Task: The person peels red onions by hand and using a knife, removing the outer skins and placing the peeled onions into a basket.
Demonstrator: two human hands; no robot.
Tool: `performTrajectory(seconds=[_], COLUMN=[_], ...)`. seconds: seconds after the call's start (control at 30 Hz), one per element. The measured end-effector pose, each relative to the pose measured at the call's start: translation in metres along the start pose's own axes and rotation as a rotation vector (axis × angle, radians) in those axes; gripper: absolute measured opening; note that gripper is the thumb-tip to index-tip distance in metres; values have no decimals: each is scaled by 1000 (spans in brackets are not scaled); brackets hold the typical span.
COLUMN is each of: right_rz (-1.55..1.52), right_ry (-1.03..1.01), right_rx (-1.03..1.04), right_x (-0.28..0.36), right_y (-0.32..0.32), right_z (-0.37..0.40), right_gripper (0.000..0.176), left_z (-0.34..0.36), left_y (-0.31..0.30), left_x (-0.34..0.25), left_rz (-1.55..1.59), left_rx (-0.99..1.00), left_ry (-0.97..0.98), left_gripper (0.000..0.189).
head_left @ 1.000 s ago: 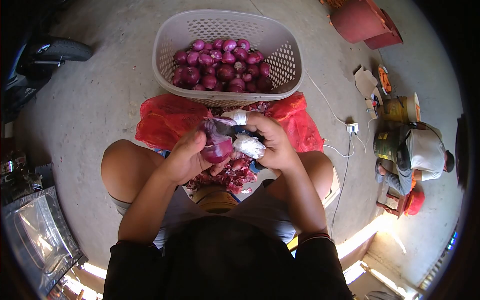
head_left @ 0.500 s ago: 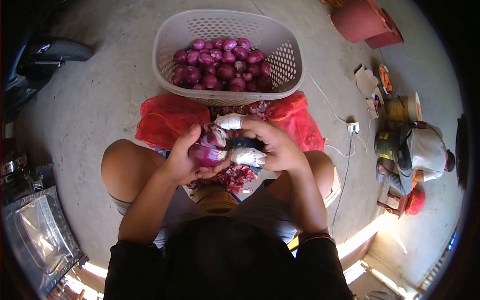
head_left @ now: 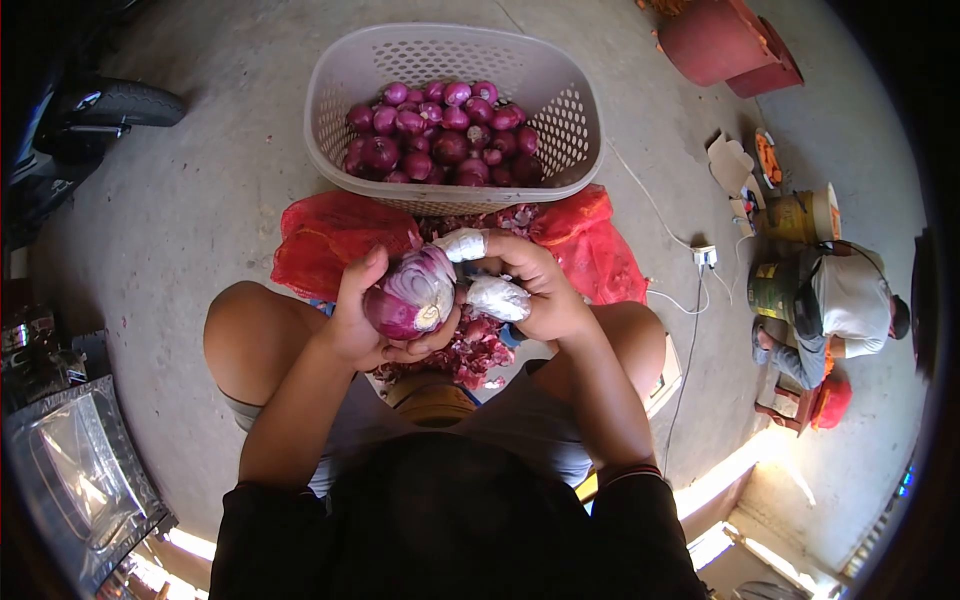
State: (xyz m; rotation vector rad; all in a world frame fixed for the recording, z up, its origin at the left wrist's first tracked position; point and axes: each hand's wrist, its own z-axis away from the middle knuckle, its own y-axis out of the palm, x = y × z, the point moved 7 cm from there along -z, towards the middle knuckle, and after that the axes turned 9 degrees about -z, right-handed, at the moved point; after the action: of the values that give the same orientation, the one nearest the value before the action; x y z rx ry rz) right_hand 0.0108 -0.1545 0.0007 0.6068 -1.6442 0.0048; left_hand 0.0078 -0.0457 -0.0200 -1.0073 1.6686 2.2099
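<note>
A partly peeled red onion (head_left: 405,295) rests in my left hand (head_left: 352,325), whose fingers and thumb close round its left side. Its pale end faces toward my right hand. My right hand (head_left: 552,295) is curled at the onion's right side, thumb and forefinger wrapped in whitish tape (head_left: 498,298). Whatever lies between its fingers is hidden. Below both hands is a heap of dark red onion skins (head_left: 470,355). Just beyond them stands a grey plastic basket (head_left: 335,165) holding many peeled red onions (head_left: 450,148).
Red mesh sacks (head_left: 335,245) lie against the basket's near side. At right, a white cable with a socket block (head_left: 704,256) runs over the concrete floor. Another person (head_left: 850,300) sits by buckets (head_left: 800,217). A motorbike wheel (head_left: 130,102) is at upper left.
The onion has turned in my left hand, showing its pale end and more lighter purple surface. My right thumb and forefinger have drawn closer together beside it.
</note>
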Motion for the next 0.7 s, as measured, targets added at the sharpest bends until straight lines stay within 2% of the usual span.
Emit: performTrajectory(seconds=[0.07,0.13,0.33,0.5,0.57,0.7], right_rz=[-66,-83,-458,-263,-237,-176], right_ry=[24,44,144,127,126,101], right_rx=[-20,0,61,-32,-19,-10], right_x=[-7,-3,-24,-10,-7,-7], right_y=[-3,1,-5,-2,-1,-3], right_z=[4,2,11,5,3,5], right_gripper=[43,43,45,46,46,47], left_z=[0,0,1,0,0,0], left_y=[3,1,-2,-8,-5,-8], left_x=[-2,-2,-2,-3,-5,-7], left_rz=[9,-17,16,0,-16,-32], left_rx=[46,11,-18,-56,-19,-90], left_ry=[10,5,35,68,77,80], left_gripper=[84,88,90,86,77,75])
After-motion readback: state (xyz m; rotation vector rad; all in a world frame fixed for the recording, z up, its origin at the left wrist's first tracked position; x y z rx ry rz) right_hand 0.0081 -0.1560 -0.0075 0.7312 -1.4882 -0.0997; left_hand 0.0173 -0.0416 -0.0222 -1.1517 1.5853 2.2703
